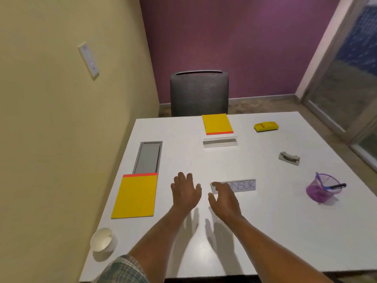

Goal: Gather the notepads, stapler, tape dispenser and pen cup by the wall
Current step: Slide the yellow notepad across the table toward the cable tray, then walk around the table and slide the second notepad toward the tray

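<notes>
One yellow notepad (135, 196) with a red top strip lies at the table's left side near the wall. A second yellow notepad (217, 123) lies at the far edge by the chair. A yellow tape dispenser (265, 126) sits far right. A grey stapler (289, 158) lies on the right. The purple pen cup (323, 188) with a blue pen stands at the right edge. My left hand (186, 192) hovers open over the middle of the table. My right hand (224, 198) is beside it, fingers spread, over the left end of a name card (242, 185). Neither holds anything.
A white paper cup (102, 239) stands at the near left corner. A grey cable tray (148, 157) is set into the white table (265, 231) by the beige wall (61, 119). A clear card holder (220, 142) sits mid-table. A grey mesh chair (199, 92) stands behind.
</notes>
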Available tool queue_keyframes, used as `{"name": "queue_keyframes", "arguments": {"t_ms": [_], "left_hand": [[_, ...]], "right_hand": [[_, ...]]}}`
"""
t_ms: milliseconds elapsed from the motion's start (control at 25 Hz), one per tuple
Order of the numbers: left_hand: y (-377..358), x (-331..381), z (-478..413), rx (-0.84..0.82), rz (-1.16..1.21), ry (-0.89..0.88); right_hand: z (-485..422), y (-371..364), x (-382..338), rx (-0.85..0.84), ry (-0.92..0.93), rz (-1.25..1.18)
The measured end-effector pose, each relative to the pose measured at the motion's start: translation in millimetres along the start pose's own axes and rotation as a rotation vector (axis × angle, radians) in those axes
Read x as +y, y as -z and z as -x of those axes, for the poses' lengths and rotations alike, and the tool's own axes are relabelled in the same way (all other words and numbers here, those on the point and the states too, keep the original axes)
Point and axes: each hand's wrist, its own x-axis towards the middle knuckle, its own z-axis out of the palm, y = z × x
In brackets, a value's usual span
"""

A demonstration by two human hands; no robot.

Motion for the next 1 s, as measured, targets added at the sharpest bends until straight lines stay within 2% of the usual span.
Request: {"name": "queue_keyframes", "arguments": {"t_ms": [80,120,280,320,480,520,680,1000], "left_hand": [[2,68,30,-0.005,-0.005,-0.082],[-2,73,30,0.007,0.017,-0.086],[-9,214,103,0.023,0.039,-0.274],[-12,221,101,0.046,0.069,-0.284],[-26,360,173,0.043,0.075,-0.449],[-31,367,173,0.054,0.096,-0.457],[-43,476,234,0.019,0.103,-0.613],[-65,602,292,-0.108,0.152,-0.810]], "right_hand": [[29,57,40,0.081,-0.015,0.015],[28,60,43,0.084,-0.013,0.027],[96,176,133,0.228,-0.053,0.035],[95,183,135,0.241,-0.036,0.031],[163,293,226,0.397,-0.097,0.050],[165,299,229,0.392,-0.102,0.059],[228,376,303,0.517,-0.219,0.044],[282,453,386,0.619,-0.423,0.077]]}}
